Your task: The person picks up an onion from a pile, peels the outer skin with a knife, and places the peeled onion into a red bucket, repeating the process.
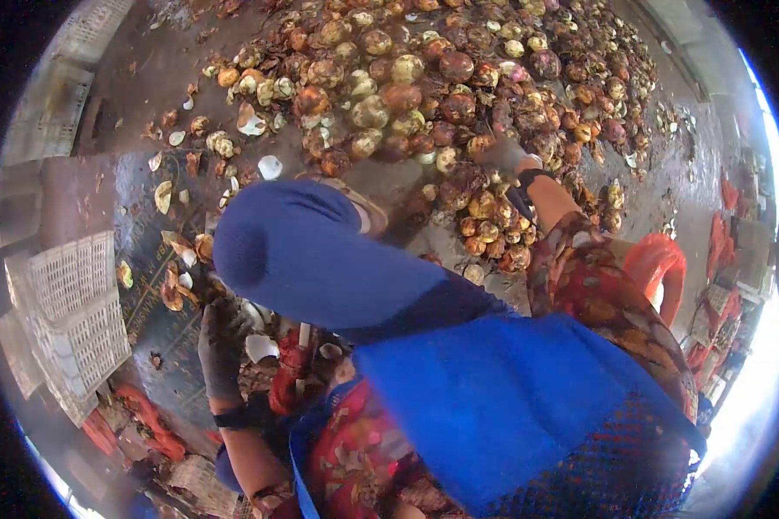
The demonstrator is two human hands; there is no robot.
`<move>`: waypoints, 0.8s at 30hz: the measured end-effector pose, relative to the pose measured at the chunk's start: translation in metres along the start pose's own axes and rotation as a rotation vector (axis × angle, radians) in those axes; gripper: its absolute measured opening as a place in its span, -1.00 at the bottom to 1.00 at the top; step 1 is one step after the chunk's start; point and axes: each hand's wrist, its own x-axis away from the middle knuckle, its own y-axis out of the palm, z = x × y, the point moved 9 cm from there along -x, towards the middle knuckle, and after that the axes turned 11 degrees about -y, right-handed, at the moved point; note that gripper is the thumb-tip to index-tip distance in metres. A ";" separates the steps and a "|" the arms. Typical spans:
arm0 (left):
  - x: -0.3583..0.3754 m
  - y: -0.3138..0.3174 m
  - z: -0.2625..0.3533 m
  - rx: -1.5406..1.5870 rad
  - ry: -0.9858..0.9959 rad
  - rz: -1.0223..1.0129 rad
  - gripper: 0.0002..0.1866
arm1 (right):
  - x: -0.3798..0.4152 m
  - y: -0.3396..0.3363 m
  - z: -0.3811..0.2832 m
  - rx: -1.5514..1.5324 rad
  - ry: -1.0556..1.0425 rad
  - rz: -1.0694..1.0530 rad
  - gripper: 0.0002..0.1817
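Observation:
A wide heap of onions (407,69), brown, yellow and a few purple, lies on the floor with loose dry skins among them. My right hand (504,156), in a grey glove, reaches into the heap and touches onions at its near side. Its fingers are blurred against them. My left hand (222,346), in a dark glove, is low on the left beside my bent knee, close to onion peelings (173,285) and pale cut pieces. Its fingers are in shadow, so I cannot make out whether they hold anything. A red-wrapped handle or rim (291,372) is just right of it.
My blue-clad leg (320,251) and blue apron (519,398) fill the middle. White plastic crates (76,311) stand at left, with red mesh bags (151,424) below. Another red bag or handle (658,264) is near my right arm. White scraps lie about the wet floor.

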 end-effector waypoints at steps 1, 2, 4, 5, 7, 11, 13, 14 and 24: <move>-0.002 0.003 -0.004 0.251 -0.073 -0.063 -0.56 | -0.029 0.036 0.029 0.167 -0.203 0.002 -0.45; -0.003 0.002 -0.004 0.253 -0.074 -0.060 -0.56 | -0.057 0.078 0.065 0.330 -0.392 0.035 -0.47; -0.004 -0.006 -0.008 0.173 -0.081 0.004 -0.56 | -0.025 0.048 0.024 0.088 -0.438 0.058 -0.46; -0.003 -0.009 -0.008 0.178 -0.074 0.014 -0.56 | -0.003 0.027 -0.007 -0.152 -0.477 0.080 -0.44; 0.001 -0.008 -0.009 0.189 -0.037 -0.001 -0.54 | 0.032 0.011 -0.033 -0.619 -0.294 0.094 -0.47; 0.018 0.004 0.011 0.326 -0.040 -0.004 -0.57 | 0.056 -0.034 -0.064 -1.327 0.012 0.289 -0.32; 0.024 -0.003 0.024 -0.133 0.010 0.123 -0.59 | 0.038 -0.064 -0.084 -1.579 0.056 0.276 -0.13; 0.029 0.003 0.035 -0.113 0.029 0.140 -0.59 | 0.066 -0.138 -0.157 -1.200 -0.264 0.149 -0.19; 0.063 -0.047 0.097 0.187 0.482 0.160 -0.60 | 0.116 -0.323 -0.613 -0.784 -1.284 -0.431 -0.58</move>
